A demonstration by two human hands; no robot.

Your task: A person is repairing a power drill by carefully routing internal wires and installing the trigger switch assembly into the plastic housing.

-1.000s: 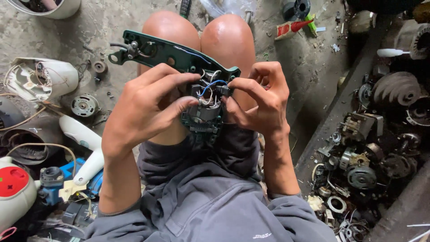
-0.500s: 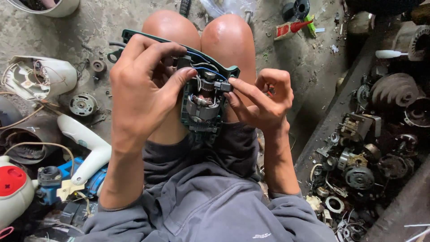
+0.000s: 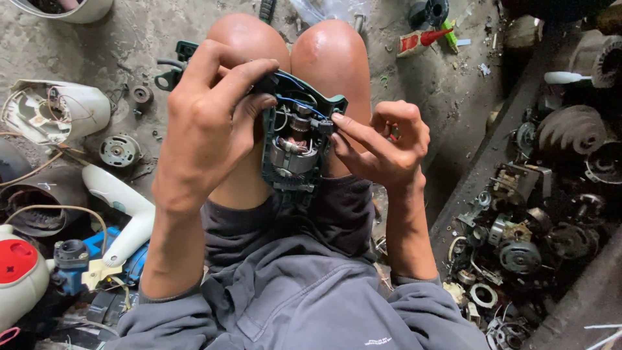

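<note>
Soft daylight, sharp focus (right side darker), mild edge distortion.

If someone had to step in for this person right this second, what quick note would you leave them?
Left hand: wrapped over the top of the green tool housing, holding it above the knees.
Right hand: fingertips pinch a small black part at the housing's right edge, by the blue wire.
The housing is already open, its motor exposed and seated inside. The other half of the shell is not in view.
Around: a loose small motor and a white casing on the floor at left, a heap of scrap motors at right.
</note>
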